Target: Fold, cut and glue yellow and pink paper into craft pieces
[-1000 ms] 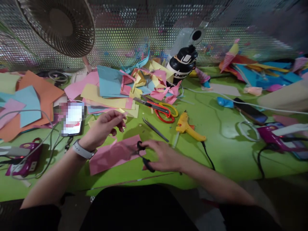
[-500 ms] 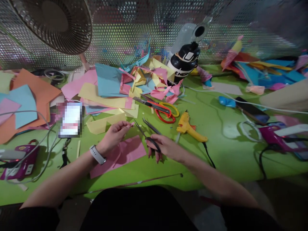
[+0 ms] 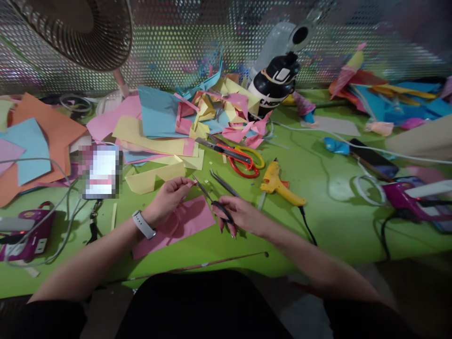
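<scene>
Between thumb and fingers my left hand (image 3: pixel 173 194) pinches a tiny pink paper piece (image 3: pixel 195 181), above a pink sheet (image 3: pixel 192 217) on the green table (image 3: pixel 339 207). Black-handled scissors (image 3: pixel 223 212) are in my right hand (image 3: pixel 235 213), their blades pointing up and left to the paper piece. Grey tweezers (image 3: pixel 223 182) lie just beyond my right hand. Red- and yellow-handled scissors and a red cutter (image 3: pixel 237 153) rest farther back. To the right is a yellow glue gun (image 3: pixel 278 183).
Coloured paper scraps (image 3: pixel 212 110) and a black bottle (image 3: pixel 271 87) stand at the back. A fan (image 3: pixel 88 28) is at the back left, a phone (image 3: pixel 102 172) left. Cables and purple power strips (image 3: pixel 33 230) lie at the sides. A thin stick (image 3: pixel 212 264) lies along the front.
The scissors have moved slightly left, and their blades have drawn together at the pink piece. Small scraps now show near the tweezers. The view has shifted slightly.
</scene>
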Available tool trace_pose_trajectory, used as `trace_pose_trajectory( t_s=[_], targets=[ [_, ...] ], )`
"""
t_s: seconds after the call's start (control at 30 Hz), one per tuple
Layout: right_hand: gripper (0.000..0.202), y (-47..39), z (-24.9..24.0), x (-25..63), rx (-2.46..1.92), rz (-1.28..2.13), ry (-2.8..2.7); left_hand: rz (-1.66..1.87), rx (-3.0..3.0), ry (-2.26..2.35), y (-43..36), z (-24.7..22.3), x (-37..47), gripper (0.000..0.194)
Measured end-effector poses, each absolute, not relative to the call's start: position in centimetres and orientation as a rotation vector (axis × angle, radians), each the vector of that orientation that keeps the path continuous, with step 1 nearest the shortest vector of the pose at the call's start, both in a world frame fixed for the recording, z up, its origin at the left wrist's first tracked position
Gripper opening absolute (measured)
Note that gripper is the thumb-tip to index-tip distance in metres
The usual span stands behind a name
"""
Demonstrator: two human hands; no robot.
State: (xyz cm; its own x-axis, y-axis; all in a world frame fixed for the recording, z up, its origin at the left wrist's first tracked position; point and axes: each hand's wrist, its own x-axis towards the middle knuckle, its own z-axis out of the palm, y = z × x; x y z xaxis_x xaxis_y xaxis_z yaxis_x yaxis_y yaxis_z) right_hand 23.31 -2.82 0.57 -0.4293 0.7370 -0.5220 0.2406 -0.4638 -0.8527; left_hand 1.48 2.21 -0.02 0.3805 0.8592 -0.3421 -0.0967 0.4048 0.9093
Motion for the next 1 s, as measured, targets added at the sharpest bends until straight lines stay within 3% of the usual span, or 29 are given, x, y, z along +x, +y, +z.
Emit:
trace_pose_trajectory(
  t_s=[1.0],
  targets=[
    [0.047,-3.11,0.11,23.26,-1.490,1.866,-1.377,0.691,1.015,1.043,2.21,-0.13,1.18,0.025]
  ],
)
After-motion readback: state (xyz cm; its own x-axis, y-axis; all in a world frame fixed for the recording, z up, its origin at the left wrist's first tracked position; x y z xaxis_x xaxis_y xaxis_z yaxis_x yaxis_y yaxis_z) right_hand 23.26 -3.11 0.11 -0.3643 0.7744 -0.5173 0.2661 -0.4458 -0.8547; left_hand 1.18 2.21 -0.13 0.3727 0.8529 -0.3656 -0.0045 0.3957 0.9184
